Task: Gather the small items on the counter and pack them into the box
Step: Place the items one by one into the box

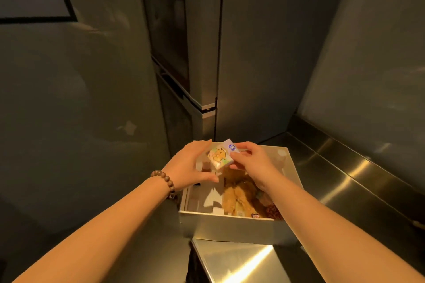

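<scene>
At the near edge of the view a bare steel counter [241, 259] catches a streak of light; nothing small lies on the part that shows, so by my reading the gathering is nearly done. Just beyond it stands the open box [227, 225], its near wall facing the person and its right wall running along the counter's raised back strip. Inside, toward the box's right side, lies a tan plush toy [239, 195], with a dark patterned item [273, 210] tucked into the near right corner; the left part of the floor looks mostly free, which is likely where the next piece will go.

Above the box's far left corner both hands meet around one small packet [219, 156], a pale wrapper with a yellow cartoon figure and a purple round mark near its far end. The left hand [195, 164], with a wooden bead bracelet [164, 182] at the wrist, cups the packet from the left with fingers spread wide along its edge. The right hand [254, 163] pinches the right end between thumb and fingers. Two hands on so light a thing suggests it is being turned or lined up to fit the free space, not merely dropped. The packet is clear of the box walls and not yet inside

Farther off stand tall dark cabinet doors [207, 53]
</scene>
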`<state>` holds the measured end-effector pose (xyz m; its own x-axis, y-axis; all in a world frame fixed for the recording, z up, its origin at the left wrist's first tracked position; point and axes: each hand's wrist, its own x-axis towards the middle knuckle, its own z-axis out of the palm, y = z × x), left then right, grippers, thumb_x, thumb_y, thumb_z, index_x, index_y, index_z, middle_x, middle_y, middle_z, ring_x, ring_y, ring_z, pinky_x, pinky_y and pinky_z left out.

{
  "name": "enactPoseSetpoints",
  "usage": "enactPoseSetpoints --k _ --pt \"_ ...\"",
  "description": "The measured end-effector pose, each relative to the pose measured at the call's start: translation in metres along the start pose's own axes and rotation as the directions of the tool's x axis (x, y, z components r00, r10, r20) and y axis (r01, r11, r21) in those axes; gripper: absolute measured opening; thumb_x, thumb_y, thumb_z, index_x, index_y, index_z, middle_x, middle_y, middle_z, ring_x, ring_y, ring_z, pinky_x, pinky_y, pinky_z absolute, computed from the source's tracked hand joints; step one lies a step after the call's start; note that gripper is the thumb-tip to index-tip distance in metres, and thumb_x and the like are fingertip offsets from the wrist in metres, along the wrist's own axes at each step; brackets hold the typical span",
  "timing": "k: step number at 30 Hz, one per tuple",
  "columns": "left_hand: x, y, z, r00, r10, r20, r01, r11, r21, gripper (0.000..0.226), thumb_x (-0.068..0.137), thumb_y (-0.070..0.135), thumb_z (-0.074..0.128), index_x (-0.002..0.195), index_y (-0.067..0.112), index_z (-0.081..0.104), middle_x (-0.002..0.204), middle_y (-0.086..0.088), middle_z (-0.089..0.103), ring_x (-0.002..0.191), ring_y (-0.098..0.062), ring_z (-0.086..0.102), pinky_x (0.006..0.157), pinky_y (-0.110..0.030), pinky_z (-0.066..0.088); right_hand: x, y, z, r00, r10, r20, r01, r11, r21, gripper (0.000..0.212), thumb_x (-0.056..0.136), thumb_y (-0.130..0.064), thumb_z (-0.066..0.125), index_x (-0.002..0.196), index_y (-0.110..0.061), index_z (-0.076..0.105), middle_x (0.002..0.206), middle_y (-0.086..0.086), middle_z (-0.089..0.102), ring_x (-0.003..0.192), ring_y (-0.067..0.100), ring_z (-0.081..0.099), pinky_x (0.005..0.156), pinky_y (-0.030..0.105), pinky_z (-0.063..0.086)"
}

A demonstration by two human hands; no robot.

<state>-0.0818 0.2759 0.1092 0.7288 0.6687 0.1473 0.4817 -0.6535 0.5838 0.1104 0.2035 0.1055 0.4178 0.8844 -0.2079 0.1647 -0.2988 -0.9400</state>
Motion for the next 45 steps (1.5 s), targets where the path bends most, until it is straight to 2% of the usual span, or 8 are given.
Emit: enactPoseSetpoints --k 3,5,9,21,27,32,39,45 --pt "-0.018 -0.025 -0.004 0.989 -0.082 0.122 0.072 0.994 0.083 0.114 0.065 0.064 0.068 0.148 0.029 -0.002 0.153 0.013 -0.003 0.139 -0.006 -0.008 0.11 -0.028 0.005 0.015 0.015 0.012 0.999 0.023 0.038 -0.011 0.958 -0.288 0.025 0.088 -0.032 0.065 0.112 -0.03 0.06 0.104 -0.007 0.064 0.083 0.009 0.066 0.055 0.015 0.051" --pt "-0.029 -0.036 0.002 0.977 -0.115 0.179 0.1 0.991 0.091 0.11 0.067 0.071 0.06 0.143 0.037 -0.013 0.15 0.016 -0.013 0.139 -0.008 -0.012 0.111 -0.031 0.002 0.023 0.026 0.027 0.993 0.071 0.098 -0.019 0.891 -0.455 0.011 0.087 -0.037 0.065 0.094 -0.03 0.061 0.094 -0.008 0.066 0.075 0.009 0.067 0.054 0.014 0.048" --pt "-0.039 -0.048 0.021 0.976 -0.112 0.187 0.111 0.994 0.017 0.08 0.081 0.073 0.035 0.134 0.048 -0.02 0.152 0.019 -0.001 0.143 -0.013 -0.003 0.113 -0.039 0.006 0.038 0.035 0.062 0.991 0.087 0.102 -0.01 0.808 -0.589 0.014 0.084 -0.041 0.068 0.077 -0.032 0.06 0.076 -0.007 0.064 0.064 0.011 0.065 0.054 0.016 0.047" --pt "-0.037 -0.06 0.032 0.961 -0.181 0.207 0.171 0.983 0.066 0.075 0.084 0.072 0.024 0.133 0.048 -0.027 0.156 0.014 -0.004 0.142 -0.007 0.001 0.108 -0.028 0.0 0.049 0.045 0.078 0.975 0.186 0.125 -0.074 0.792 -0.606 0.02 0.079 -0.033 0.075 0.086 -0.028 0.057 0.078 -0.003 0.061 0.059 0.012 0.064 0.041 0.011 0.041" --pt "-0.04 -0.053 0.03 0.96 -0.194 0.201 0.196 0.98 0.01 0.069 0.083 0.073 0.025 0.126 0.056 -0.026 0.156 0.014 -0.001 0.142 -0.009 0.001 0.109 -0.029 0.004 0.052 0.046 0.09 0.991 0.103 0.086 -0.032 0.802 -0.597 0.017 0.083 -0.025 0.071 0.083 -0.026 0.054 0.077 -0.004 0.055 0.062 0.013 0.059 0.042 0.011 0.036" --pt "-0.04 -0.051 0.029 0.957 -0.196 0.212 0.21 0.977 -0.044 0.067 0.086 0.067 0.031 0.123 0.061 -0.025 0.156 0.014 0.001 0.143 -0.011 0.005 0.115 -0.041 0.02 0.041 0.05 0.086 0.916 0.114 0.386 0.221 0.659 -0.719 0.064 0.075 -0.036 0.079 0.128 -0.027 0.043 0.117 -0.001 0.056 0.095 0.016 0.058 0.077 0.02 0.049" --pt "-0.038 -0.047 0.028 0.951 -0.235 0.2 0.248 0.968 -0.042 0.092 0.056 0.095 0.022 0.127 0.06 -0.023 0.156 0.014 -0.001 0.143 -0.012 0.009 0.112 -0.041 0.028 0.041 0.05 0.088 0.974 0.012 0.228 0.123 0.813 -0.57 0.053 0.079 -0.026 0.076 0.123 -0.028 0.046 0.117 -0.001 0.058 0.093 0.013 0.056 0.081 0.02 0.047" --pt "-0.036 -0.05 0.024 0.964 -0.237 0.123 0.217 0.964 0.153 0.087 0.08 0.072 0.039 0.145 0.039 -0.008 0.157 0.009 -0.003 0.144 -0.014 -0.003 0.114 -0.039 0.007 0.023 0.047 0.074 0.966 -0.018 0.258 0.166 0.808 -0.566 0.071 0.076 -0.04 0.076 0.136 -0.033 0.039 0.137 -0.004 0.051 0.118 0.017 0.054 0.088 0.023 0.044"
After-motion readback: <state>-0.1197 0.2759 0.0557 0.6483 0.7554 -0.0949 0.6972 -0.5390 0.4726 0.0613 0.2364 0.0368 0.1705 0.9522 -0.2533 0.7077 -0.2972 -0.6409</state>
